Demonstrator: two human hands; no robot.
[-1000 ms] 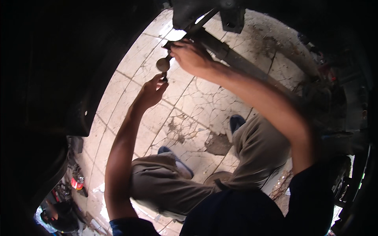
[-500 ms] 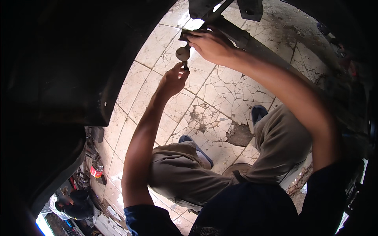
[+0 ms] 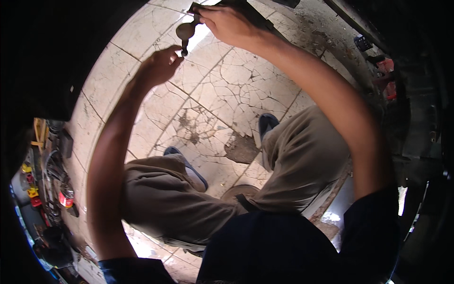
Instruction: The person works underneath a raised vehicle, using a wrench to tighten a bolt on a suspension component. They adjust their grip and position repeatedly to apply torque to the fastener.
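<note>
A ball joint [image 3: 185,31] with a round, dull body hangs at the top of the view, its short stud pointing down. My left hand [image 3: 160,67] is closed at the lower end of that stud, with thumb and fingertips around it; whether a nut sits there is too dark to tell. Just above the round body, my right hand [image 3: 230,24] grips the dark metal arm [image 3: 195,8] that carries the joint. Its fingers lie over the metal, and their tips are partly lost in shadow.
Dark vehicle bodywork surrounds the view. Cracked floor tiles [image 3: 246,71] lie below, with a broken patch [image 3: 241,148]. I sit on a low round stool [image 3: 240,191]. Parts and a bottle [image 3: 66,199] stand at left, near another person [image 3: 56,246]. Red crates [image 3: 388,78] are at right.
The view has swung, so both hands and the ball joint now appear higher and further left. Both hands stay at the same part. More clutter shows at the left and right edges.
</note>
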